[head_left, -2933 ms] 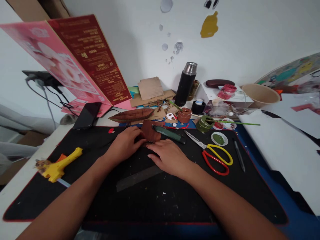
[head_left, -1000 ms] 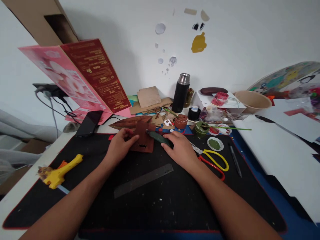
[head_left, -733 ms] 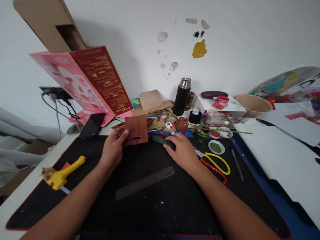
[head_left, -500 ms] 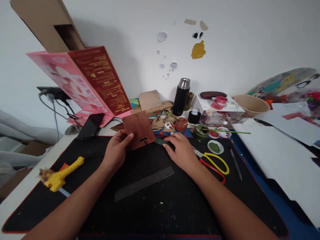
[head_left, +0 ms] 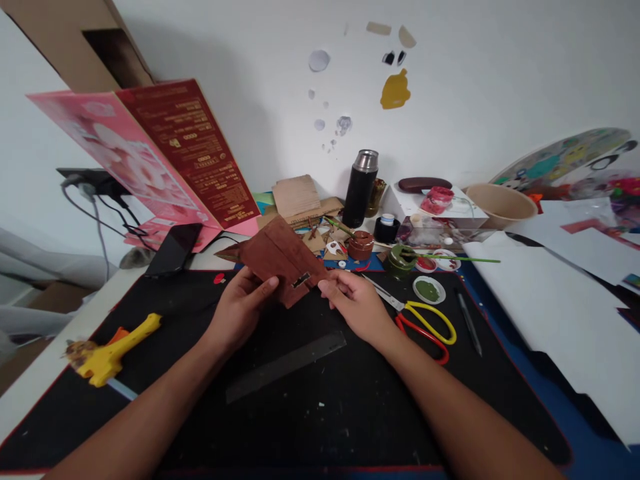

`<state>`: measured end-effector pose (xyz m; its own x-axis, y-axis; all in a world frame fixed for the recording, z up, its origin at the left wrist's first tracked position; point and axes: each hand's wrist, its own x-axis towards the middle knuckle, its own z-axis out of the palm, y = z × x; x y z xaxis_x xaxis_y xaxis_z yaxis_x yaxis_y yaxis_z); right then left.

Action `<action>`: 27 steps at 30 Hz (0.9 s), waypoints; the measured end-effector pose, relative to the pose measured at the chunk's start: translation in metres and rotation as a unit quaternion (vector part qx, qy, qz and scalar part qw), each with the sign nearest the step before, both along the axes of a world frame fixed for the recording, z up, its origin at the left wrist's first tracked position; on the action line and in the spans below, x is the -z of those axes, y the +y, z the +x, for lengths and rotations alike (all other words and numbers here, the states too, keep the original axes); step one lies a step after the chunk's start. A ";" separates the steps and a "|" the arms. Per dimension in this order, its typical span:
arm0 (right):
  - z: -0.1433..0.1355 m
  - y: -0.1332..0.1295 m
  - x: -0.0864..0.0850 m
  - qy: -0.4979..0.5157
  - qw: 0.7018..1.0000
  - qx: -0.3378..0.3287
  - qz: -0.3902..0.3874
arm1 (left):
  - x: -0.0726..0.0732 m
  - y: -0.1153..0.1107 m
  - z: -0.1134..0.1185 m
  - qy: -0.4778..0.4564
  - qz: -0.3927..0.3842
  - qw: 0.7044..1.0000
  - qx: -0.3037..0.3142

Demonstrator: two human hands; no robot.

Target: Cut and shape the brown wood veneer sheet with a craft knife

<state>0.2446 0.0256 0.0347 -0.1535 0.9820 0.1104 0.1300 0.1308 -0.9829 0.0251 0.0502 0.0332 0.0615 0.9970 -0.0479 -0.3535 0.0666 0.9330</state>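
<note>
A reddish-brown painted card piece with a small dark slot near its lower edge is held tilted above the black mat. My left hand grips its lower left edge between thumb and fingers. At the right corner, the thumb and fingers of my right hand pinch it. Scissors with yellow and red handles lie just right of my right hand. A clear ruler rests on the mat below both hands.
A yellow glue gun lies at left, near a black phone. Behind the hands stand a black thermos, a brown paint jar and a green paint jar. A pen lies at right.
The brown card has turned and tilted down to the right. My right hand has left the dark green object on the mat and taken hold of the card's right corner.
</note>
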 end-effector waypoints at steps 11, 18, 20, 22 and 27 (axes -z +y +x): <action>-0.011 -0.002 0.006 0.042 0.999 -0.017 -0.018 | 0.005 -0.007 0.003 0.017 0.004 0.999 0.045; -0.011 -0.004 0.004 0.048 0.998 -0.021 -0.034 | 0.001 -0.012 0.005 0.036 0.020 0.988 0.150; -0.013 -0.005 0.004 0.047 0.998 -0.031 -0.040 | 0.000 -0.014 0.006 0.028 0.013 0.987 0.159; -0.014 -0.005 0.004 0.048 0.997 -0.040 -0.047 | 0.001 -0.016 0.006 0.009 -0.011 0.989 0.149; -0.017 -0.006 0.006 0.048 0.996 -0.057 -0.052 | 0.004 -0.017 0.006 -0.012 -0.055 0.991 0.121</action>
